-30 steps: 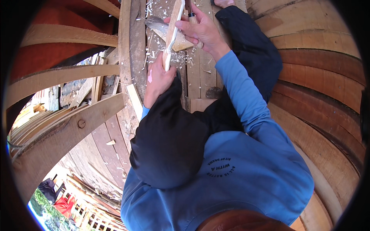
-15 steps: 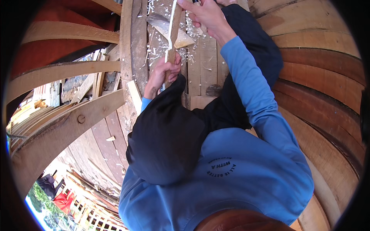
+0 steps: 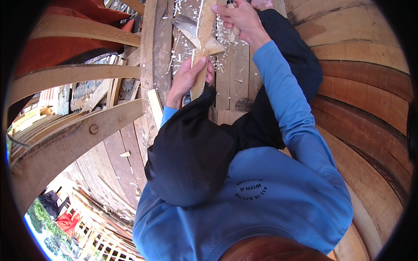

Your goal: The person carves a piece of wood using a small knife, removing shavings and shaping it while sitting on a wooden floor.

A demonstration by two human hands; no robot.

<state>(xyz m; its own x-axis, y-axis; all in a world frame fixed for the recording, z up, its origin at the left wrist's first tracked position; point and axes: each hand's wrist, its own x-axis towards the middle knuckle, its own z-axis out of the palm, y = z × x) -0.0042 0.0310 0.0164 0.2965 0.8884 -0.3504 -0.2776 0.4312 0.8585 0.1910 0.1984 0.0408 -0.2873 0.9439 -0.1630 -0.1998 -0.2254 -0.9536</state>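
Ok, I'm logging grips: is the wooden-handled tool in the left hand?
No, the right hand holds the wooden-handled tool, while the left hand grips the shaped piece of wood.

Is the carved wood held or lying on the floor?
Held: the left hand is wrapped around the lower part of the wood.

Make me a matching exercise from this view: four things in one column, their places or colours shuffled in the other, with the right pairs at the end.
Things:
1. Notched wooden piece
2. Wooden-handled tool
3. Wood shavings
4. Long-sleeved top

Places or colours:
A. Held in the right grip
B. Blue
C. Held in the left grip
D. Scattered over the boards

Right pairs: 1-C; 2-A; 3-D; 4-B
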